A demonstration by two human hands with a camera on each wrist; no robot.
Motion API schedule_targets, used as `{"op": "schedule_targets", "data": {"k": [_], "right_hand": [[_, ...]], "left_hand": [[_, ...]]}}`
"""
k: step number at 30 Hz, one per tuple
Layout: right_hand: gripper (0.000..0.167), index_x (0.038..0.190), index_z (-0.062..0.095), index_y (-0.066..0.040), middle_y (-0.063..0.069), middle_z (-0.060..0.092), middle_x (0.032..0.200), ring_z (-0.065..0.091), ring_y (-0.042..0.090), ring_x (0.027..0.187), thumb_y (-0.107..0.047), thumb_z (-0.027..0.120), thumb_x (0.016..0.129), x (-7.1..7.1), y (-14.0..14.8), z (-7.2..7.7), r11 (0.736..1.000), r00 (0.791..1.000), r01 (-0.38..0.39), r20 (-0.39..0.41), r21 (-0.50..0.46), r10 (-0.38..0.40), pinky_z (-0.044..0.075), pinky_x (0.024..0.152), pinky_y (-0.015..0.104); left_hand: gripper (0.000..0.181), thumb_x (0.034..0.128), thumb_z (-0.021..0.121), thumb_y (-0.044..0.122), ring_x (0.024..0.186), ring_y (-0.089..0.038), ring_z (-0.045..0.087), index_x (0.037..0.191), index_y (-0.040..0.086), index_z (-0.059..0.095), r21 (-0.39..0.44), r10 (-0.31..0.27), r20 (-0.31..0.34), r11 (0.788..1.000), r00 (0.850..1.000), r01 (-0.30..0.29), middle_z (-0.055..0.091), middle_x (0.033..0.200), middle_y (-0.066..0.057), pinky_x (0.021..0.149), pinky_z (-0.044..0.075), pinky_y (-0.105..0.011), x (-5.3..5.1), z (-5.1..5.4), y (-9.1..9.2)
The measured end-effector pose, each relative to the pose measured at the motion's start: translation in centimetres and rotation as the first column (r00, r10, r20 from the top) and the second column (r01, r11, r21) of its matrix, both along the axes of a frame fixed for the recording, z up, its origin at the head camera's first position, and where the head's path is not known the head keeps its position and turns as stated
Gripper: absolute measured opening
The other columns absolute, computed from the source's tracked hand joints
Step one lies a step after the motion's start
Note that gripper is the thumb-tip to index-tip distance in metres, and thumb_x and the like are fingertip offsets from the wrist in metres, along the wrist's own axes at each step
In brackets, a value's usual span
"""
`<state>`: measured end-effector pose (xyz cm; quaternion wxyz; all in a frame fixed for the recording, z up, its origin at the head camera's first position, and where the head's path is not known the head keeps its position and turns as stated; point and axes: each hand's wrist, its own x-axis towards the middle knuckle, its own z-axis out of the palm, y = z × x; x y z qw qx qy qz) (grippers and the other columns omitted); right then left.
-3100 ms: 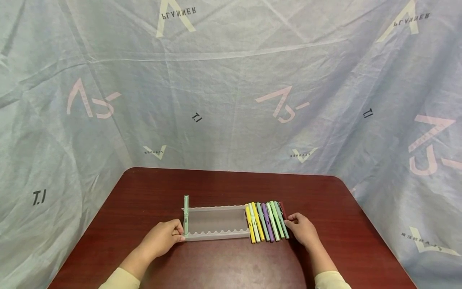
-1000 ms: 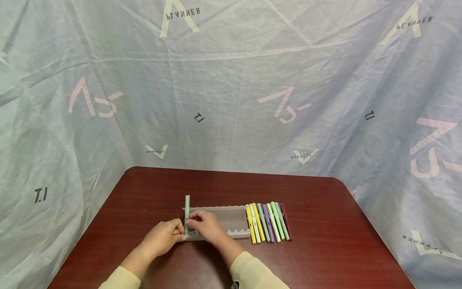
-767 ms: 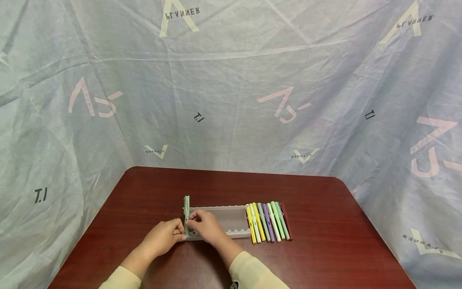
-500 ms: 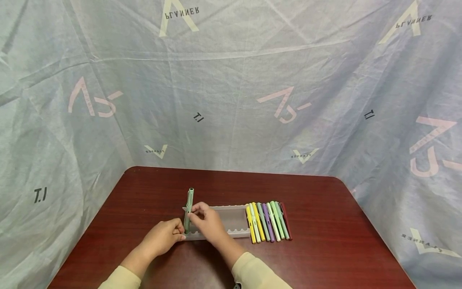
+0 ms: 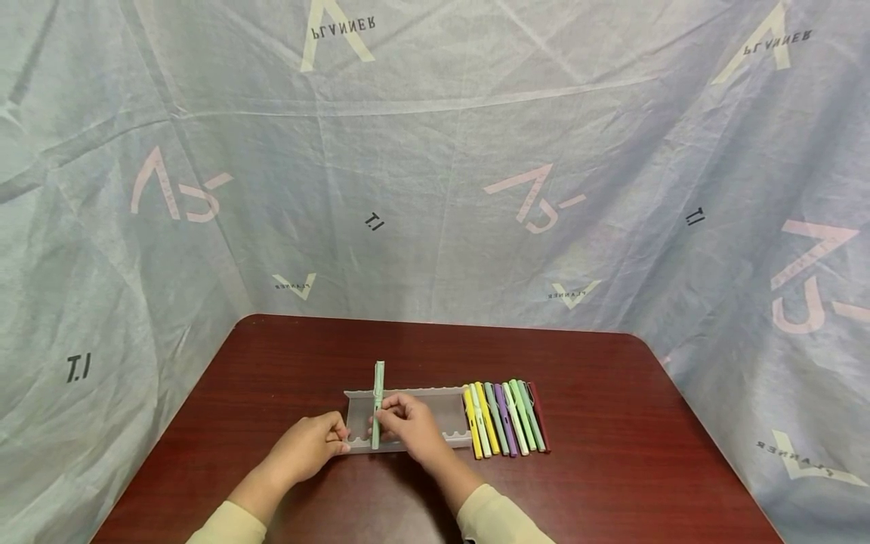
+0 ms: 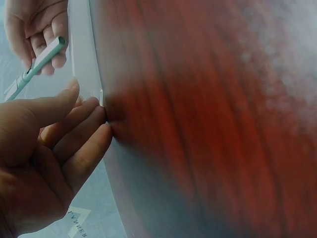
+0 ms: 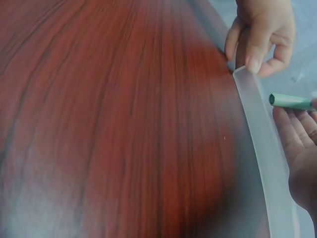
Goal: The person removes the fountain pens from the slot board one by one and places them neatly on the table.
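In the head view my right hand point(image 5: 416, 432) pinches a light green pen point(image 5: 378, 378) by its middle, over the left part of a translucent notched pen tray point(image 5: 448, 440). The pen's clip end points away from me. In the right wrist view its near end point(image 7: 292, 101) appears clear of the tray's front wall point(image 7: 272, 183). My left hand point(image 5: 306, 447) holds the tray's front left corner between thumb and fingers, as the right wrist view also shows point(image 7: 265, 37). Part of the tray is hidden behind my right hand.
A row of several capped pens point(image 5: 503, 419), yellow, green, purple and others, lies side by side against the tray's right end. A dark red pen point(image 5: 540, 423) ends the row. The dark red wooden table point(image 5: 612, 423) is bordered by a grey printed cloth point(image 5: 435, 189).
My right hand has left the dark red pen, taken the light green pen from the tray's left end, lifted it and carried it right. My left hand stays at the tray corner.
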<state>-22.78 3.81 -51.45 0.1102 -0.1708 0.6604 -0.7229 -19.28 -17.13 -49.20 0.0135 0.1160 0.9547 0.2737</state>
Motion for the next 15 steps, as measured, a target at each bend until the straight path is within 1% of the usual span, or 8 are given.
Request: {"op": "schedule_targets", "data": {"k": [7,9,15], "right_hand": [[0.024,0.106,0.055,0.011,0.04,0.063,0.101,0.067,0.049,0.09,-0.009,0.063,0.095,-0.1,1.8,-0.3,1.0,1.0,0.01,-0.02,0.004,-0.01,0.058,0.074,0.042],[0.024,0.106,0.056,0.01,0.038,0.064,0.101,0.068,0.048,0.091,-0.01,0.063,0.095,-0.1,2.2,-0.2,1.0,1.0,0.018,-0.01,0.013,-0.018,0.058,0.074,0.041],[0.026,0.107,0.054,0.012,0.04,0.062,0.103,0.064,0.053,0.095,-0.011,0.063,0.096,-0.2,3.1,-0.3,1.0,1.0,0.008,0.006,0.002,-0.008,0.057,0.078,0.044]], "left_hand": [[0.02,0.0804,0.079,0.023,0.068,-0.003,0.056,0.083,0.023,0.06,0.007,0.011,0.007,1.0,1.0,-0.011,0.068,0.078,0.015,0.068,0.046,-0.033,0.1,0.1,0.1],[0.019,0.0805,0.079,0.023,0.069,-0.003,0.057,0.083,0.023,0.06,0.008,0.013,0.006,1.0,1.0,-0.013,0.069,0.079,0.014,0.069,0.047,-0.033,0.1,0.2,0.2],[0.019,0.0806,0.079,0.022,0.07,-0.003,0.057,0.083,0.023,0.06,0.01,0.019,0.009,1.0,1.0,-0.019,0.07,0.082,0.013,0.07,0.047,-0.033,0.2,0.3,0.2]]}}
